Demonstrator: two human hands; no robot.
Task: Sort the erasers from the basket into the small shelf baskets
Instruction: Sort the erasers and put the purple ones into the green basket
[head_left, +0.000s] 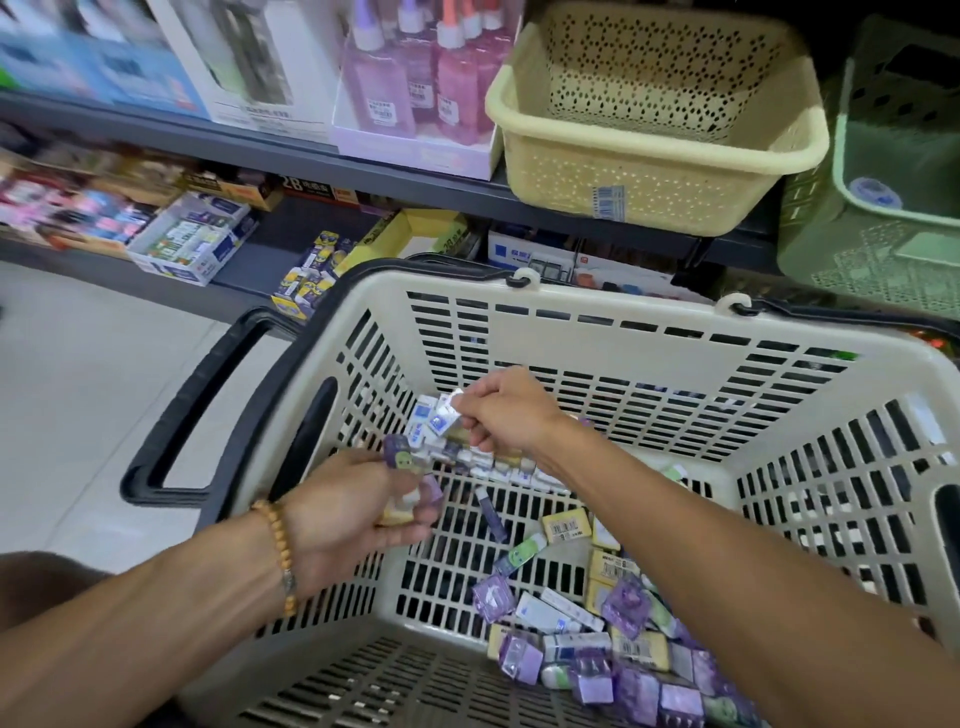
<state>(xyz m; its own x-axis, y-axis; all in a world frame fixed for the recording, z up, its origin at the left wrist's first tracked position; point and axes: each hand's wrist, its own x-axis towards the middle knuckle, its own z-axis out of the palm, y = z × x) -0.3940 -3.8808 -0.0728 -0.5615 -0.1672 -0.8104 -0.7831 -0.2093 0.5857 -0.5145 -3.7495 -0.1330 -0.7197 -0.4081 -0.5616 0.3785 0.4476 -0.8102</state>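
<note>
A large beige shopping basket (597, 317) with black handles fills the lower view. Several wrapped erasers, purple, yellow and white-blue, lie heaped in its near right corner (613, 639), and a row of white-blue ones (498, 462) lies at its far left. My left hand (343, 514) is inside the basket at the left and grips a few erasers, purple and yellow. My right hand (498, 410) hovers over the far row and pinches a white-blue eraser (441, 415). On the shelf above stand a cream perforated basket (649, 171) and a green basket (883, 208).
Glue bottles (415, 67) in a white display box stand left of the cream basket. Lower shelves hold boxes of stationery (192, 239). Pale tiled floor (78, 389) lies to the left. The shopping basket's black handle (208, 405) sticks out on its left side.
</note>
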